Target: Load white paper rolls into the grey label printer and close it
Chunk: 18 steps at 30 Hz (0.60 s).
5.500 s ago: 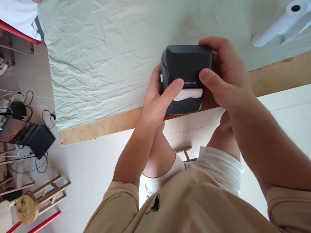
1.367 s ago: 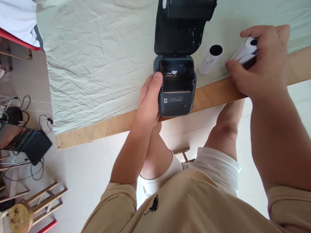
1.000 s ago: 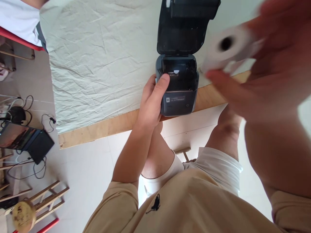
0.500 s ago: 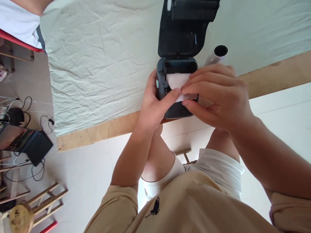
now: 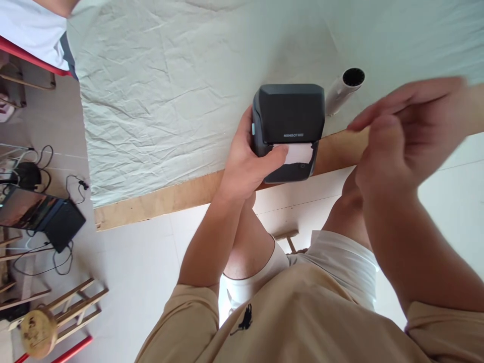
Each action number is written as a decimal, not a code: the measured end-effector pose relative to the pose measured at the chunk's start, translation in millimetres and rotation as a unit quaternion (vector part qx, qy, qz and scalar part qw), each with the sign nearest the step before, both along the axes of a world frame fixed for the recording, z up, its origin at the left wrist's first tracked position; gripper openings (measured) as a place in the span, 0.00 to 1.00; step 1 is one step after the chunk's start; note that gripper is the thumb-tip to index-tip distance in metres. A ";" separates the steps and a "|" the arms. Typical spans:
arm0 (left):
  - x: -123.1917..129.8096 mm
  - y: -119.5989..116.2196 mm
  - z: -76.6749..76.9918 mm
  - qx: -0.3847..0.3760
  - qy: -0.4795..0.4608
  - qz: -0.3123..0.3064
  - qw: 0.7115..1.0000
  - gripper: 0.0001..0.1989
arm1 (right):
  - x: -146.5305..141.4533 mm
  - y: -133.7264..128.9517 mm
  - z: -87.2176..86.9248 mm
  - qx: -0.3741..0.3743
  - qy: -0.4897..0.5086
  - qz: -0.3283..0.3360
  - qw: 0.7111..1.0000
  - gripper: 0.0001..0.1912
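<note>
A dark label printer sits at the table's front edge with its lid closed. My left hand grips its left side, the thumb lying over a strip of white label paper that comes out of the front slot. My right hand is up in the air to the right, apart from the printer. Its fingers are partly blurred, but thumb and forefinger stand apart with nothing seen between them. Beside the printer, a pale tube with a dark hollow end stands on the cloth.
A wrinkled pale green cloth covers the table, leaving a bare wooden edge along the front. At the upper left is part of another person. On the left are an open laptop, cables and a wooden stool lying on its side.
The printer's lid, which stood open, is now closed, with label paper out of its front. My right hand has left the paper and moved right. My left hand still holds the printer.
</note>
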<state>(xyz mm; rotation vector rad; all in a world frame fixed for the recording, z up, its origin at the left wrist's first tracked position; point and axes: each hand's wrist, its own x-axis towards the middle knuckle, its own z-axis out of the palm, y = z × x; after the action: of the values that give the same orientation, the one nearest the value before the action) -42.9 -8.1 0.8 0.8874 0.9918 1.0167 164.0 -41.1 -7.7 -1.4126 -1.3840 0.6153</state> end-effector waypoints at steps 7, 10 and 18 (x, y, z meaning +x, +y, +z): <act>3.5 -2.6 4.6 0.008 -0.034 0.006 0.999 0.13 | -26.5 20.4 -2.4 -0.009 0.054 0.045 0.997 0.38; 3.2 -0.3 5.6 0.005 -0.019 -0.009 1.000 0.08 | -21.8 26.7 1.7 -0.043 0.039 0.067 0.996 0.41; -0.4 6.7 -2.5 0.025 -0.066 -0.031 0.997 0.09 | -11.1 29.8 -4.5 -0.103 0.033 0.132 0.985 0.42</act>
<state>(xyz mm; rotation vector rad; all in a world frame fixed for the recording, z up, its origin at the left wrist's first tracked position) -43.3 -1.4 -1.8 0.8750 0.8255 1.0373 153.0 -11.3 -12.2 -1.3641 -1.5008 0.9943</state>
